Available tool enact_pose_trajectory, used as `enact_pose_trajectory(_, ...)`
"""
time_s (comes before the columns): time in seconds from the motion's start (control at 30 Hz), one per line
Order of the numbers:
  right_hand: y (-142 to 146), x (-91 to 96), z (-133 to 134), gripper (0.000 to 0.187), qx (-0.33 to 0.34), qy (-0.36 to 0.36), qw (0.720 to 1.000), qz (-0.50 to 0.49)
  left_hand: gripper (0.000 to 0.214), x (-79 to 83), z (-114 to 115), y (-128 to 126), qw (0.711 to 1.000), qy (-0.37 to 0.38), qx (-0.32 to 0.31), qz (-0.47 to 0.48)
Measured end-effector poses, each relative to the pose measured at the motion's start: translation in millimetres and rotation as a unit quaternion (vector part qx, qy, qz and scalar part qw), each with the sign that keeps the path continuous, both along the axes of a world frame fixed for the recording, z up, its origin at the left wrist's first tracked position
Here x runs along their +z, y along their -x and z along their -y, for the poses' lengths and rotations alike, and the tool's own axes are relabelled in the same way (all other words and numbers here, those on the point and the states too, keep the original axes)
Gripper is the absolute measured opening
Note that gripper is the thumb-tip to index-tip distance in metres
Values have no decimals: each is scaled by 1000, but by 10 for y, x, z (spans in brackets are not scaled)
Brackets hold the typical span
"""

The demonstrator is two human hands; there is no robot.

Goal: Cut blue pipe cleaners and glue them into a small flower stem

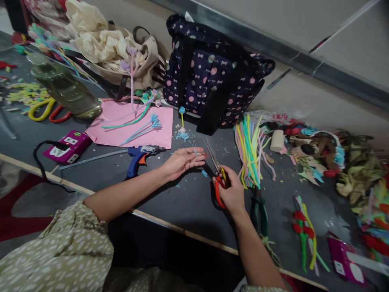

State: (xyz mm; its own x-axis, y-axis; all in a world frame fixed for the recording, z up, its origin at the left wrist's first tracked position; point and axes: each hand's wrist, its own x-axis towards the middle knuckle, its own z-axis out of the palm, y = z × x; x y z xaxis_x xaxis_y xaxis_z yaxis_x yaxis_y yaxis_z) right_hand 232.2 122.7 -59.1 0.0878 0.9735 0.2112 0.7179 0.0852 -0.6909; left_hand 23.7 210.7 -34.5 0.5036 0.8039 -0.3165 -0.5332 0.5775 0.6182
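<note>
My left hand [185,163] is turned palm up over the dark table, its fingers stretched out. A small light-blue piece [196,153] rests against those fingers; whether it is gripped I cannot make out. In my right hand [233,192] is a pair of scissors [216,161] with red and yellow handles, blades pointing up and away, close to the left fingertips. Beneath, on the table, lies another blue scrap [204,173]. Farther back, blue clippings [183,136] surround a short stem [182,117] with a blue tip.
To the left are a blue glue gun [135,160], a pink sheet [165,121] with fuzzy stems, a purple power strip [68,148] and a green bottle [65,83]. A patterned bag [209,69] stands behind. Pipe cleaners [251,150] and dark-handled pliers [259,211] lie right.
</note>
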Motion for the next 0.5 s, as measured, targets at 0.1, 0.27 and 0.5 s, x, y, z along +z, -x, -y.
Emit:
enact_pose_trajectory(0.1, -1, -3, 0, 42, 3, -1, 1000, 6, 18, -20, 3, 11, 1000, -24, -5, -14)
enact_pose_trajectory(0.27, 0, -8, 2, 41, 3, -11, 1000, 16, 15, -46, -9, 30, 998, -46, -2, -35)
enact_pose_trajectory(0.5, -8, 57, 10, 39, 30, -33, 998, 36, 22, -98, -35, 46, 987, -93, 53, -118)
